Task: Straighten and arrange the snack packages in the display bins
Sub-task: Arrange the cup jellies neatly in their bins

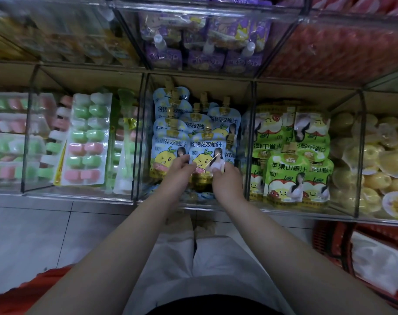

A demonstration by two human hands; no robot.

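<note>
Several light-blue juice pouches with gold caps stand in the middle clear bin (139,155). My left hand (178,172) pinches the lower edge of the front left pouch (164,155). My right hand (225,180) grips the bottom of the front pouch beside it (207,155). Both pouches stand upright, facing me, at the front of the bin. Behind them more blue pouches (193,119) lean in uneven rows.
Green apple juice pouches (288,171) fill the bin to the right, yellow jelly cups (379,155) the one beyond. Pink, green and white jelly trays (86,142) sit to the left. Purple pouches (204,55) are on the upper shelf. A red basket (343,246) stands on the floor.
</note>
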